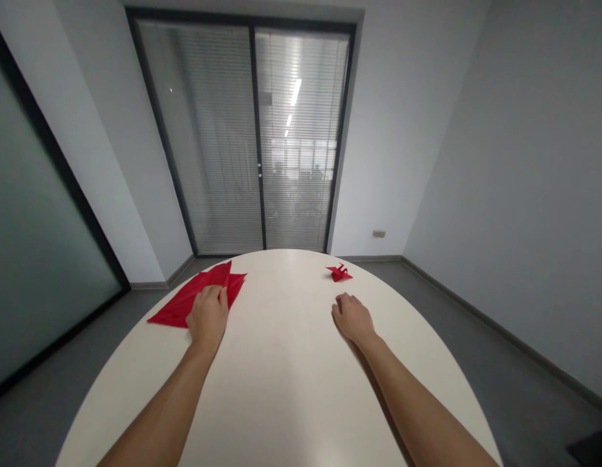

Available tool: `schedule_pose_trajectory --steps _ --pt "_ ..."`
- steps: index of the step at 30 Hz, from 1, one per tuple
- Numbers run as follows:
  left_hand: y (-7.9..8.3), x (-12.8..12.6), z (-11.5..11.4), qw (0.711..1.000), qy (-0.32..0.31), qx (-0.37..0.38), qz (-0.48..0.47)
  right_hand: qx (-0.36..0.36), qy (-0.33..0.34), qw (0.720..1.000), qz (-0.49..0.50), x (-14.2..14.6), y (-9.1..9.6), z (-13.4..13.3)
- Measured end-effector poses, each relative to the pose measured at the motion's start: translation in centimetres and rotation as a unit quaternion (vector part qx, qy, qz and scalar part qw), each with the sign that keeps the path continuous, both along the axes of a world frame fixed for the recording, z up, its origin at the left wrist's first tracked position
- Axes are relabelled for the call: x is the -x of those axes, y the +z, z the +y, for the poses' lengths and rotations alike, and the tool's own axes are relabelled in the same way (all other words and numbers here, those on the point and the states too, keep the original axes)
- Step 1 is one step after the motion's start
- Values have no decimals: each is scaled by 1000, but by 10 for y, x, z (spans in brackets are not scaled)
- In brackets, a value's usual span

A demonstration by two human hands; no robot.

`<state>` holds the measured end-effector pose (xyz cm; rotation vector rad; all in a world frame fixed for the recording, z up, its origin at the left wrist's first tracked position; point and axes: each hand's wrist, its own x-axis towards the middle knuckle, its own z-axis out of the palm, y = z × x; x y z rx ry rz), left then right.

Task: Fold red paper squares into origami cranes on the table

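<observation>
My left hand (208,317) lies flat on the near edge of a stack of red paper sheets (191,296) at the left of the white round table (281,383), fingers stretched out on the paper. My right hand (352,318) rests on the table at the right, fingers curled loosely under, holding nothing that I can see. A small folded red paper crane (338,273) stands on the table just beyond my right hand, apart from it.
Beyond the table's far edge stand glass sliding doors with blinds (255,136). Grey floor surrounds the table on both sides. A glass partition (28,259) runs along the left and a plain wall along the right.
</observation>
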<state>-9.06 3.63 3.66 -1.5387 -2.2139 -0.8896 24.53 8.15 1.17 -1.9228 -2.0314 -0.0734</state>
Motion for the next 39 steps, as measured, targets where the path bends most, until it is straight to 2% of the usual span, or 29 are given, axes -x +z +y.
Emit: schedule_pose_trajectory --steps 4,8,12,14,15,18,20,22,25,28,31,35,39 --pt "9 -34 -4 992 -121 -36 22 2 -5 1000 4 1 1 0" --pt "4 -79 -17 968 -248 -17 -18 3 -1 1000 4 0 1 1" --pt "-5 -110 -35 908 -404 79 -83 9 -4 1000 6 1 0 3" --pt "-9 -115 -37 886 -439 106 -104 11 -5 1000 10 1 0 3" --pt "-12 -115 -37 888 -436 100 -105 13 -5 1000 15 1 0 4" --pt "-25 -109 -30 921 -377 71 -60 22 -10 999 31 0 3 5" --pt "-34 -105 -26 930 -349 107 -28 19 -12 999 47 3 8 3" --pt "-39 -104 -25 925 -345 156 -8 -4 3 997 81 12 16 -3" --pt "-38 -107 -30 906 -366 210 24 -43 86 983 154 38 26 -20" --pt "-30 -110 -35 884 -399 240 51 0 216 963 163 64 24 -39" --pt "-27 -110 -35 868 -420 255 71 66 264 958 94 75 11 -46" --pt "-32 -107 -30 875 -400 259 82 129 239 961 57 67 -3 -36" --pt "-37 -97 -18 906 -320 264 85 129 222 966 41 61 -6 -28"
